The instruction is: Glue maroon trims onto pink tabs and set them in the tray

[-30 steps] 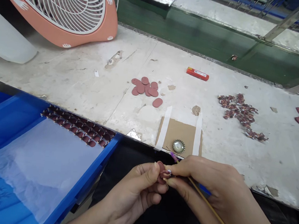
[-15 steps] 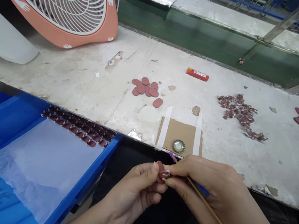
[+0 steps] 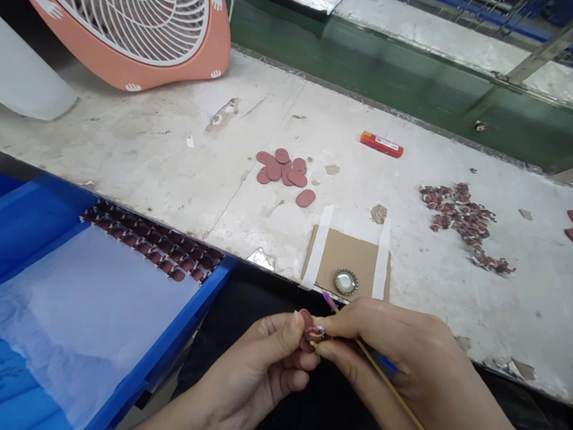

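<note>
My left hand (image 3: 274,354) pinches a dark red oval disc (image 3: 306,320) between thumb and fingers, just below the table's front edge. A small brown figure-like piece (image 3: 314,334) with a light band lies against the disc. My right hand (image 3: 385,351) has its thumb and forefinger closed on that small piece. A thin wooden stick (image 3: 401,400) with a purple tip (image 3: 329,300) also runs through my right hand. Right above the hands, a bottle cap (image 3: 345,282) lies open side up on a cardboard sheet (image 3: 351,247) taped with white strips.
Loose red oval discs (image 3: 286,171) lie mid-table, and a heap of small brown pieces (image 3: 459,217) to the right. Behind is a red lighter-like stick (image 3: 381,144). A fan (image 3: 179,65) stands at left; a blue crate (image 3: 209,295) holds rows of finished-looking discs (image 3: 154,240).
The camera view has shifted slightly, so table items appear a little to the right. Both hands keep almost the same pose and hold on the disc and small piece.
</note>
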